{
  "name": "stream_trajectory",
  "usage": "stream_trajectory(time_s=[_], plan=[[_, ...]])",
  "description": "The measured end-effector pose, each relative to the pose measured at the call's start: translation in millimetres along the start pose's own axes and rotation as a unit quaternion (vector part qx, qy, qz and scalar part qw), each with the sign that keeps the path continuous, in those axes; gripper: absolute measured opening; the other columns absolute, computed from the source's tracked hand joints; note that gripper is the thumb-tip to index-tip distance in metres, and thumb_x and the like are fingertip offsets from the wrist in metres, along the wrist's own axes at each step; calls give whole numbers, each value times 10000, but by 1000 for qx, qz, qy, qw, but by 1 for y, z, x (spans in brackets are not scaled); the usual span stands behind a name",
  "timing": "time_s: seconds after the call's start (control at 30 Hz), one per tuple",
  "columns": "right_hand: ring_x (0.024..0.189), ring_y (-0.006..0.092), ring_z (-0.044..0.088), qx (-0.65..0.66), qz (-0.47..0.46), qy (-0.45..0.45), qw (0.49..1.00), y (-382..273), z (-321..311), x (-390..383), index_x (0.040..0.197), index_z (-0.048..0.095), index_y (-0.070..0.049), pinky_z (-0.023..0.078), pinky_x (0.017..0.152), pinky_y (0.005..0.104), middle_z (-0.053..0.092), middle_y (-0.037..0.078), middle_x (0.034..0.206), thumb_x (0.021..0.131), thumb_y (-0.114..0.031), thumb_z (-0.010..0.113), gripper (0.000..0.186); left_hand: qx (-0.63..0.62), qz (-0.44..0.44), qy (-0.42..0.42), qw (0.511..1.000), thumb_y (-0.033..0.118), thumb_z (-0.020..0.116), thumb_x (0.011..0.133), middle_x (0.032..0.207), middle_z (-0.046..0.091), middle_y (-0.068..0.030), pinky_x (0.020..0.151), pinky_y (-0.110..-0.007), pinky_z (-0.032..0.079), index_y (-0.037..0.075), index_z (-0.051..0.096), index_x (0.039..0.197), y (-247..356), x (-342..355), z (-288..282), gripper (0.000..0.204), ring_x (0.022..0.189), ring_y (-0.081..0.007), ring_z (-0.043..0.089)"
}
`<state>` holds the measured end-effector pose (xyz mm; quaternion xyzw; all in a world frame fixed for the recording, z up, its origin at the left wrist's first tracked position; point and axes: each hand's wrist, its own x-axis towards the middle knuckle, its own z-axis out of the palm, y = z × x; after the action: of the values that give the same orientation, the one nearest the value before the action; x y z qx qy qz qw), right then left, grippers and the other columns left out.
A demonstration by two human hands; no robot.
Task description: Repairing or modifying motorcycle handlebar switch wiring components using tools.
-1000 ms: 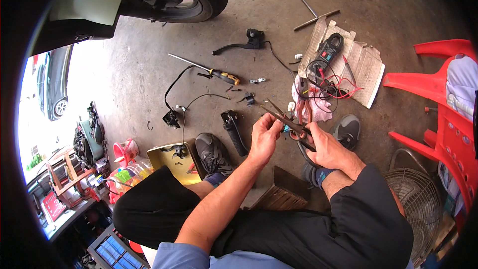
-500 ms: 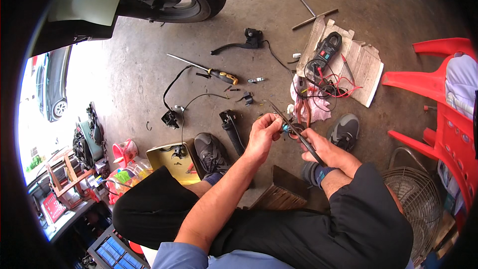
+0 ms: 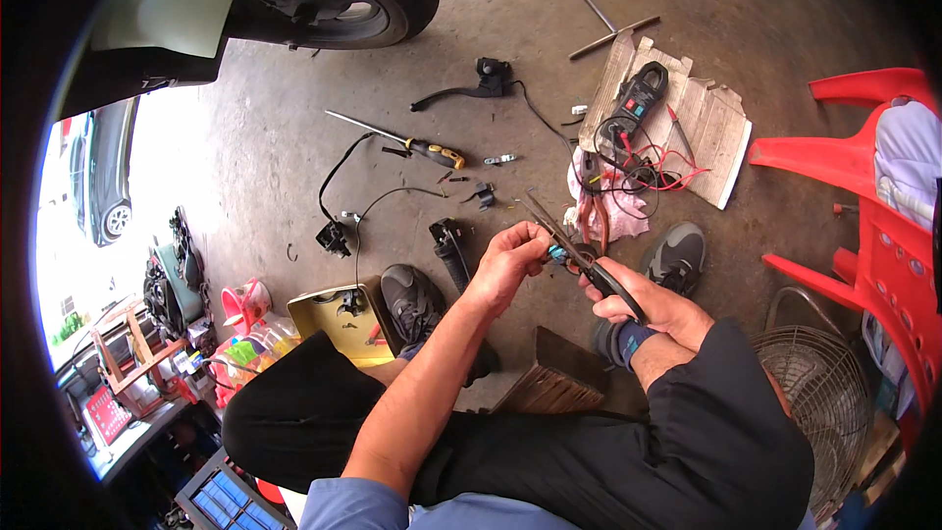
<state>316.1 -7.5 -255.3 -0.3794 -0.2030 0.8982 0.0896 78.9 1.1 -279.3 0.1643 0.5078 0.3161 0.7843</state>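
Garage sort of place, rough brown-grey concrete floor (image 3: 471, 0) with bits strewn all over, and a dark car (image 3: 103, 177) sitting in the glare past the floor's left edge. Going left to right: a chunky black switch housing (image 3: 334, 238), a straight-sided yellow box (image 3: 305, 316) with some black parts (image 3: 350, 302) in it, a long steel-shank screwdriver (image 3: 432, 152), a rubbery-looking black tube (image 3: 448, 245) lying by the left shoe (image 3: 410, 299), then a smooth curved lever (image 3: 486, 79). Next the left hand (image 3: 512, 265), its grip pressed together and pinching a small blue part (image 3: 558, 254) up above the floor, off the near-left side of the torn cardboard (image 3: 726, 152). Slim metal scissors (image 3: 620, 291) run right past it, with the right hand (image 3: 648, 302) wrapped round their black handle; can't tell if the blades are biting anything. My read: the step in hand is working those blades at the blue bit, and the next move calls for a steady pinch and careful fingertips. Further right, red-handled pliers (image 3: 602, 221) rest on crumpled pink cloth (image 3: 633, 223), a hard-cased clamp meter (image 3: 643, 93) lies by the cardboard's left edge, then a wire-caged fan (image 3: 810, 388) and a glossy plastic red chair (image 3: 898, 265).
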Motion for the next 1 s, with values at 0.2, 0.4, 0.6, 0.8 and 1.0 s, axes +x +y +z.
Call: stream_trajectory(time_s=[0.2, 0.4, 0.6, 0.8, 1.0], plan=[[658, 54, 425, 53, -38, 41, 997, -2, -10, -8, 1177, 466, -48, 348, 544, 201, 444, 0, 905, 779, -103, 655, 444, 3, -10, -7, 1000, 163, 576, 927, 753, 518, 35, 608, -215, 332, 71, 581, 880, -5, 2, 0, 103, 654, -68, 418], [638, 62, 440, -96, -267, 348, 894, -3, -39, -29, 1192, 478, -46, 352, 532, 215, 470, 1, 879, 795, -42, 595, 415, 109, 30, 47, 992, 180, 591, 931, 743, 525, 44, 588, -212, 334, 62, 592, 894, -6, -2, 5, 124, 656, -50, 431], [827, 175, 530, -134, -210, 666, 703, 30, -112, -50, 1168, 483, 11, 456, 774, 318, 535, 53, 927, 813, -174, 731, 471, 122, 64, 69, 988, 180, 623, 939, 746, 543, 44, 597, -214, 380, 34, 604, 915, -10, 0, 11, 149, 656, -46, 462], [1080, 341, 543, -333, -71, 700, 628, 72, -149, -54, 1170, 529, 43, 427, 952, 407, 566, 214, 1099, 793, -211, 735, 499, 154, 77, 106, 979, 180, 642, 931, 769, 565, 39, 605, -211, 404, 27, 614, 930, -11, 0, 15, 155, 665, -45, 484], [1021, 332, 582, -431, -196, 627, 619, -16, -136, -49, 1087, 593, 3, 461, 899, 409, 604, 182, 1036, 828, -111, 662, 291, 165, 84, 109, 977, 172, 645, 932, 786, 571, 39, 615, -207, 412, 18, 619, 953, -14, 2, 14, 158, 675, -42, 487]])
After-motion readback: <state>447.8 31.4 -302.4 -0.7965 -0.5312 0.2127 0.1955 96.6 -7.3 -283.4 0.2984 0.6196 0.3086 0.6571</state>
